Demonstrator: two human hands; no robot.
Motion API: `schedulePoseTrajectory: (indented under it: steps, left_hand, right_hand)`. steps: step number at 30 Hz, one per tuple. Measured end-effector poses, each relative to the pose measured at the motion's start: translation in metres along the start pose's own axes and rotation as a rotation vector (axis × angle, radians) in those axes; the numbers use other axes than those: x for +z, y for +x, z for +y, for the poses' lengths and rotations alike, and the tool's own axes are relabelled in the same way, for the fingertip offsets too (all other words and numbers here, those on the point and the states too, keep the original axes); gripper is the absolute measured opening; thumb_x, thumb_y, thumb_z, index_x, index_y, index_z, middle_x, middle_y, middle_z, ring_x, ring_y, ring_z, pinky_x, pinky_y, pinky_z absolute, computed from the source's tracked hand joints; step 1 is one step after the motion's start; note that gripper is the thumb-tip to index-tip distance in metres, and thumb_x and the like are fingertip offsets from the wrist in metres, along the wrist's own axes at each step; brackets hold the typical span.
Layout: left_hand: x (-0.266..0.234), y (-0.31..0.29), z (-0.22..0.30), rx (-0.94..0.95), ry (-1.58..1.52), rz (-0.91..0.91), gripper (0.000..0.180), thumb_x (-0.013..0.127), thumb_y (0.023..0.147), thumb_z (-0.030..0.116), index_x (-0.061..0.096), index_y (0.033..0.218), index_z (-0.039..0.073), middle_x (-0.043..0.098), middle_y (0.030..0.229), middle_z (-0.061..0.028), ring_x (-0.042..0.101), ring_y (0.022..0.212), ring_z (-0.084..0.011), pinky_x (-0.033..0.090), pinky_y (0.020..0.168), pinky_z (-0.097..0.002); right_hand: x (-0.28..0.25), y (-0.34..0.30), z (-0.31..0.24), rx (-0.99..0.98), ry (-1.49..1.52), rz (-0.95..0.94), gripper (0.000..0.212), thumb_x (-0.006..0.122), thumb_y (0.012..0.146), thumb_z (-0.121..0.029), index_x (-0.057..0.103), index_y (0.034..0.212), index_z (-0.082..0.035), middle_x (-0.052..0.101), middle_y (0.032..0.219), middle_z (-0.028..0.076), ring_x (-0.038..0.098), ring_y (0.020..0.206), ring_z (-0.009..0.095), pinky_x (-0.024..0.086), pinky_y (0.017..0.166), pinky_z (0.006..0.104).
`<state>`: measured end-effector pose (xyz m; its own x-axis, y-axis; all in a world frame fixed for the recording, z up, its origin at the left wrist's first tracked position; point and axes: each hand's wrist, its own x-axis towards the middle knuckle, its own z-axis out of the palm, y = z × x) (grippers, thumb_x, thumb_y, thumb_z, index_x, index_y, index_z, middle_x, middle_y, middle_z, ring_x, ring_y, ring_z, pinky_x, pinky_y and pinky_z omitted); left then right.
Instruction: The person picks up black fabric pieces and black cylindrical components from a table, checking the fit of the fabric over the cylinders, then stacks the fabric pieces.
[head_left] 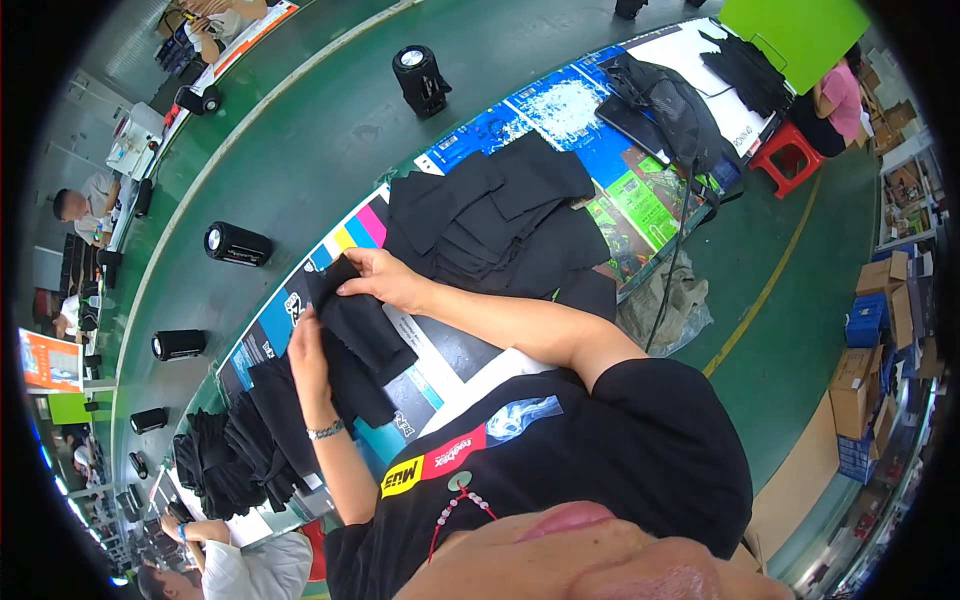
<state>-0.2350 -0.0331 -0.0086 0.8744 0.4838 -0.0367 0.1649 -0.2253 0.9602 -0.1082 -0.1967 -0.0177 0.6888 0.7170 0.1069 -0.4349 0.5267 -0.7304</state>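
A folded black cloth piece [362, 328] hangs between my two hands above the bench. My right hand [388, 281] pinches its upper edge, thumb on the near side and fingers behind. At its left edge, the fingers of my left hand [307, 358] are closed on the cloth; a bracelet circles that wrist. More black cloth lies beneath it on the bench. Just beyond my right forearm spreads a loose pile of flat black cloth pieces [490, 215]. Left of my left hand is a heap of bunched black cloth [235, 450].
Printed sheets cover the bench [440, 375]. A black bag [668, 105] and a dark flat device [632, 128] lie at its far right. Black cylindrical speakers [236, 244] stand on the green conveyor [300, 170] beyond. A co-worker [250, 565] sits at lower left, another by a red stool [786, 160].
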Motion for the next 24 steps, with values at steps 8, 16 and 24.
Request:
schedulePoseTrajectory:
  steps: [8,16,24]
  left_hand:
    - [0.035,0.008,0.014,0.011,-0.630,-0.039,0.015,0.056,0.095,0.013,0.059,0.107,0.005,0.065,0.097,-0.0038,0.062,0.088,-0.0117,0.049,0.078,-0.0215]
    - [0.019,0.001,0.041,0.242,-0.571,0.179,0.007,0.055,0.095,0.007,0.055,0.101,0.004,0.060,0.099,-0.0036,0.057,0.090,-0.0090,0.045,0.083,-0.0224]
    - [0.012,-0.006,0.076,0.400,-0.485,0.083,0.014,0.055,0.093,0.006,0.051,0.105,0.001,0.054,0.111,-0.0078,0.052,0.101,-0.0130,0.041,0.091,-0.0258]
  right_hand:
    - [-0.020,0.008,-0.015,-0.161,0.061,0.261,0.019,0.042,0.073,0.009,0.053,0.086,-0.002,0.063,0.088,0.009,0.061,0.080,0.016,0.048,0.072,0.0250]
    - [0.015,-0.009,-0.014,0.034,-0.452,-0.041,0.045,0.069,0.085,-0.033,0.057,0.114,-0.002,0.061,0.095,0.005,0.055,0.083,0.009,0.044,0.068,0.0222]
    - [0.047,-0.016,-0.047,-0.199,-0.565,-0.048,0.021,0.066,0.087,-0.015,0.064,0.102,0.001,0.066,0.089,0.003,0.057,0.085,0.008,0.046,0.079,0.0234]
